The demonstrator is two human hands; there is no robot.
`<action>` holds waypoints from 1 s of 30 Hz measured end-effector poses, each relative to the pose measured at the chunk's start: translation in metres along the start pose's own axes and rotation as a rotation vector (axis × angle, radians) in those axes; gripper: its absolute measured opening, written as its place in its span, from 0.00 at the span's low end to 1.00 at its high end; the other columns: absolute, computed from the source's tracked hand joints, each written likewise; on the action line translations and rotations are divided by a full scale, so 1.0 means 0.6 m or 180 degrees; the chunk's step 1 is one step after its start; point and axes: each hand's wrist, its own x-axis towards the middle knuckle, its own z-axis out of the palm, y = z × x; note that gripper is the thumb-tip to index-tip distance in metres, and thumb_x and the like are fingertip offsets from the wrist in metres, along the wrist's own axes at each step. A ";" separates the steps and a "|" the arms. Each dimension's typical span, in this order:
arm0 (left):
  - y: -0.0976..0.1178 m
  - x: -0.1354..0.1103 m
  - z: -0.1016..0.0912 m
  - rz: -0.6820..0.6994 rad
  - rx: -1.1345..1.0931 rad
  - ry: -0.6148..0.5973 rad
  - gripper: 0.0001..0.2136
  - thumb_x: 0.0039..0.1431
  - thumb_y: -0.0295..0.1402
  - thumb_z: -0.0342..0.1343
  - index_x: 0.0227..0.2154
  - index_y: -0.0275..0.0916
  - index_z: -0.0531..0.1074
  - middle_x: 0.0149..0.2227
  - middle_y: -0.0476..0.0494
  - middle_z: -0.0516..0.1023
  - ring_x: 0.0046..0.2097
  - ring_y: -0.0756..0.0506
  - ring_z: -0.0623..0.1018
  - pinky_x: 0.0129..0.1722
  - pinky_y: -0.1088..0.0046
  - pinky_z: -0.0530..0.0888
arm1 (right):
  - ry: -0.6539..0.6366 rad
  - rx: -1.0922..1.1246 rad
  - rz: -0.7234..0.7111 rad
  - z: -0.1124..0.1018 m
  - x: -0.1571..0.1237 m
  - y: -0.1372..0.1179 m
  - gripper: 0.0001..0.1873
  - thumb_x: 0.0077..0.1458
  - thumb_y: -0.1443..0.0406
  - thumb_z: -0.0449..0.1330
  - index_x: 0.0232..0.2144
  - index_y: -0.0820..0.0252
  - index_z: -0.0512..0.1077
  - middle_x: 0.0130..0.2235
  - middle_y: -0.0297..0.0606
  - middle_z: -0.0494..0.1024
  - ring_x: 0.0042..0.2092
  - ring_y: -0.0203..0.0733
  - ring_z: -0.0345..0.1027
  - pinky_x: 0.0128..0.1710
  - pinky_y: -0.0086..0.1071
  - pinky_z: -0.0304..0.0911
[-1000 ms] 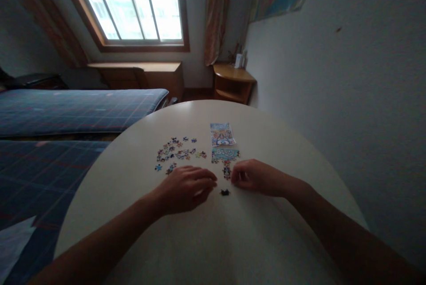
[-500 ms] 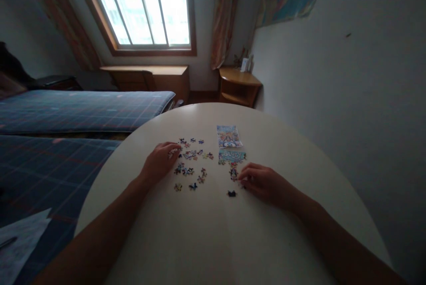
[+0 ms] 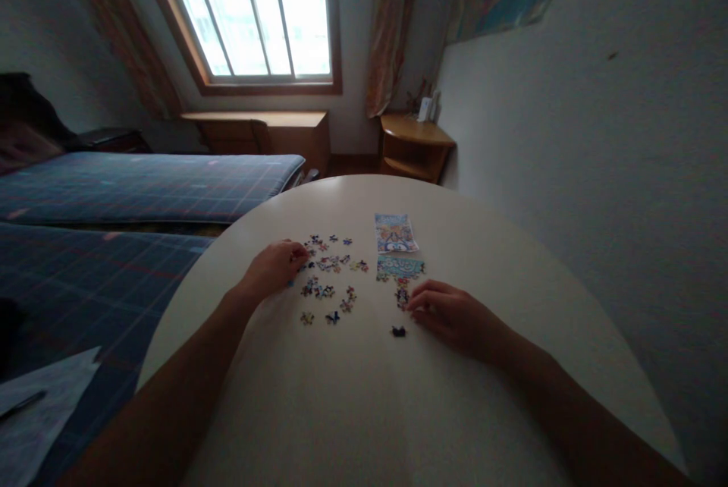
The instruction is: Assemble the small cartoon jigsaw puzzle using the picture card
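Note:
My left hand (image 3: 276, 267) is at the left edge of the scattered puzzle pieces (image 3: 328, 264), its fingers curled in and touching the pile. What they hold, if anything, is hidden. My right hand (image 3: 444, 309) rests on the table with thumb and fingers drawn together, fingertips against a short column of joined pieces (image 3: 402, 296). Whether a piece sits in that grip is too small to see. Above the column lies an assembled teal strip (image 3: 400, 268), and beyond it a small printed picture sheet (image 3: 395, 234). One dark piece (image 3: 399, 331) lies below the column.
The pieces lie on a round white table (image 3: 353, 411). To the left are beds with blue plaid covers (image 3: 171, 183), with paper (image 3: 45, 403) and a pen (image 3: 23, 405) on the nearer one. A desk (image 3: 284, 120) and a corner shelf (image 3: 418, 128) stand beyond; a wall rises at right.
My left hand's fingers have curled in from lying over the pieces, and bluish bits now show beside it. My right hand has barely moved; a small dark bit by its thumb no longer shows.

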 end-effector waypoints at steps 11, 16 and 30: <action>-0.017 -0.010 0.012 0.0421 -0.0075 -0.0016 0.12 0.61 0.38 0.53 0.40 0.41 0.79 0.42 0.40 0.78 0.43 0.40 0.77 0.47 0.62 0.73 | -0.0024 0.0001 -0.0013 -0.003 0.003 0.002 0.07 0.62 0.66 0.56 0.38 0.58 0.75 0.43 0.43 0.77 0.38 0.38 0.73 0.40 0.32 0.68; -0.014 -0.008 0.009 0.0643 -0.0013 -0.0093 0.09 0.62 0.35 0.52 0.35 0.39 0.77 0.40 0.40 0.78 0.44 0.41 0.75 0.48 0.62 0.72 | -0.0044 0.0029 0.0011 -0.003 0.002 0.002 0.07 0.62 0.66 0.56 0.39 0.58 0.75 0.43 0.43 0.77 0.37 0.37 0.73 0.39 0.32 0.68; -0.008 0.000 0.004 0.0917 0.0210 -0.0177 0.04 0.61 0.32 0.54 0.36 0.40 0.73 0.40 0.41 0.77 0.47 0.40 0.74 0.51 0.62 0.70 | -0.0016 0.0042 -0.0054 -0.001 0.000 0.010 0.07 0.62 0.65 0.56 0.39 0.58 0.75 0.43 0.44 0.77 0.37 0.37 0.72 0.38 0.31 0.68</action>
